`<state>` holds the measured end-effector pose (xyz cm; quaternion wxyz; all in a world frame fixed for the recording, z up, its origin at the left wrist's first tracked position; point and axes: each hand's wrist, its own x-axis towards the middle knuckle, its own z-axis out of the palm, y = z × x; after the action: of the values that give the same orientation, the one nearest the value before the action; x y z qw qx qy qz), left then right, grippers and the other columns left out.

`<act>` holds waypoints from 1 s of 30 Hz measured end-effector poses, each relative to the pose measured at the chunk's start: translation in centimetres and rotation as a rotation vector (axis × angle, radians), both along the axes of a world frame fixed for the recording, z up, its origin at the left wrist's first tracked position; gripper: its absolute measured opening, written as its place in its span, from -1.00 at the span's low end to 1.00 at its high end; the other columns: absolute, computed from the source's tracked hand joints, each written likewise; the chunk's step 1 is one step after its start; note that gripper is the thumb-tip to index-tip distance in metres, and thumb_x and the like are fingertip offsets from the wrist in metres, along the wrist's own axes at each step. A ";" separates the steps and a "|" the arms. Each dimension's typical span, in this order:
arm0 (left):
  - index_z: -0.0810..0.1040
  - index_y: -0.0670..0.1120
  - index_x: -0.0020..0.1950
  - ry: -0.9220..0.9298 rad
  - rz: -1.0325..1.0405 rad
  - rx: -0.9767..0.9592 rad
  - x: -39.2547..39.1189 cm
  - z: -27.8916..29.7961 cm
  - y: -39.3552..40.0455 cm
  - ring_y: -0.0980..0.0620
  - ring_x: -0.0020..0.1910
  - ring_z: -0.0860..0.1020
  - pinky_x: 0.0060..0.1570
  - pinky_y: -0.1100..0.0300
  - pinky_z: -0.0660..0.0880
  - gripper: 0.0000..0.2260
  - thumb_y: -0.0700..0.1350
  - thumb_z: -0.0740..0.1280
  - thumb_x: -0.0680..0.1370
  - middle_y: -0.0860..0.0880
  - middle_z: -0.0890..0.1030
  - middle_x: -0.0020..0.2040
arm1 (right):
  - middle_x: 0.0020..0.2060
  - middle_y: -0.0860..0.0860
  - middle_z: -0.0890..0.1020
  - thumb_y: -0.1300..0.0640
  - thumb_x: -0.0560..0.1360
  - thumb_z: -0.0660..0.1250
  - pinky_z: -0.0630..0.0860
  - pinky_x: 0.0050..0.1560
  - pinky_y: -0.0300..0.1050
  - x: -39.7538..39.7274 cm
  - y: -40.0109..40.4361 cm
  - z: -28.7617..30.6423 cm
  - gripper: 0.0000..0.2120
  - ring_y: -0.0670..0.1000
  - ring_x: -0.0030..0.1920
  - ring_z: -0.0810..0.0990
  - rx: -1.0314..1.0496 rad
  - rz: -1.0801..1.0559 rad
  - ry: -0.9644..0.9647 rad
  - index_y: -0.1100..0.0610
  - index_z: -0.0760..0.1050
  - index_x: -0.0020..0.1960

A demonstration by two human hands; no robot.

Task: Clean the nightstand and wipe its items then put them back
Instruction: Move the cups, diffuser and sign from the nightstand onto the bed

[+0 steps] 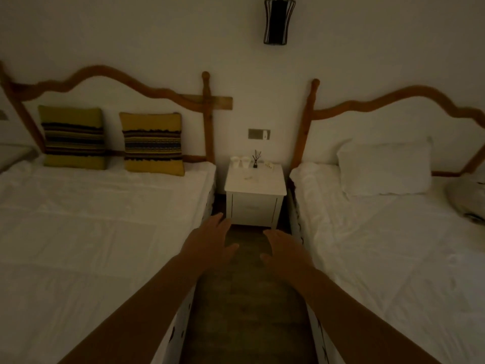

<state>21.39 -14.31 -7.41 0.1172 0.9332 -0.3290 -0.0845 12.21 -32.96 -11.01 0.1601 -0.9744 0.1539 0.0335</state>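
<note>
A white nightstand (254, 183) stands against the wall between two beds. At the back of its top sit two white cups (240, 162), a dark reed diffuser (256, 160) and a small pale item (269, 166); another small pale thing (248, 177) lies near the middle. My left hand (210, 240) and my right hand (283, 249) reach forward over the aisle floor, short of the nightstand. Both are empty with fingers spread.
The room is dim. A white bed (91, 232) with two striped yellow cushions (153, 143) lies on the left, another white bed (393, 245) with a white pillow (385, 168) on the right. A narrow wooden-floor aisle (246, 311) runs between them. A dark wall lamp (279, 19) hangs above.
</note>
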 end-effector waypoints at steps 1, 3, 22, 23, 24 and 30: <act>0.02 0.00 0.54 0.008 0.003 -0.010 2.1 0.1 -0.8 -0.07 0.51 0.04 0.44 -0.04 0.13 -0.34 0.22 0.20 0.55 -0.06 0.01 0.56 | 0.48 0.01 0.24 -0.14 0.51 0.26 0.24 0.38 0.04 2.1 -0.8 -0.1 -0.36 0.07 0.44 0.25 0.003 -0.003 0.000 -0.04 0.11 0.50; 0.02 0.00 0.54 0.023 0.006 -0.027 6.4 0.0 -2.9 -0.06 0.51 0.04 0.44 -0.02 0.13 -0.33 0.22 0.21 0.54 -0.04 0.01 0.56 | 0.48 0.01 0.24 -0.16 0.52 0.24 0.22 0.39 0.05 6.4 -2.7 -0.5 -0.36 0.08 0.45 0.23 0.005 -0.019 -0.007 -0.03 0.10 0.50; 0.06 0.00 0.53 0.112 0.118 -0.016 43.8 -5.9 -24.4 -0.10 0.49 0.11 0.42 -0.09 0.17 -0.32 0.20 0.25 0.52 -0.07 0.08 0.54 | 0.39 0.01 0.36 -0.08 0.50 0.30 0.36 0.28 0.07 45.8 -25.5 -4.9 -0.43 0.09 0.33 0.36 0.034 0.101 -0.011 0.00 0.21 0.43; 0.07 0.00 0.53 0.114 0.111 -0.017 45.4 -6.3 -25.0 -0.10 0.49 0.11 0.42 -0.09 0.18 -0.33 0.20 0.25 0.52 -0.07 0.09 0.54 | 0.39 0.01 0.36 -0.09 0.50 0.30 0.36 0.28 0.07 47.5 -26.2 -5.2 -0.43 0.09 0.33 0.36 0.026 0.109 -0.001 0.00 0.21 0.44; 0.08 -0.01 0.52 0.119 0.105 -0.023 47.1 -6.7 -25.6 -0.10 0.48 0.12 0.41 -0.08 0.19 -0.33 0.19 0.26 0.52 -0.08 0.10 0.54 | 0.39 0.01 0.35 -0.10 0.50 0.29 0.36 0.28 0.07 49.2 -26.8 -5.6 -0.43 0.10 0.34 0.35 0.022 0.114 0.010 0.00 0.20 0.44; 0.15 -0.05 0.50 0.126 0.020 -0.065 58.6 -9.8 -30.2 -0.11 0.43 0.21 0.33 -0.01 0.24 -0.38 0.16 0.26 0.53 -0.11 0.20 0.50 | 0.44 0.01 0.30 -0.11 0.52 0.24 0.32 0.31 0.07 59.9 -30.6 -9.8 -0.43 0.10 0.39 0.31 0.013 0.069 0.040 0.00 0.17 0.47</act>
<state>79.98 -44.51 -17.25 0.1689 0.9250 -0.3140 -0.1312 72.06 -63.55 -20.78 0.1622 -0.9772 0.1232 0.0595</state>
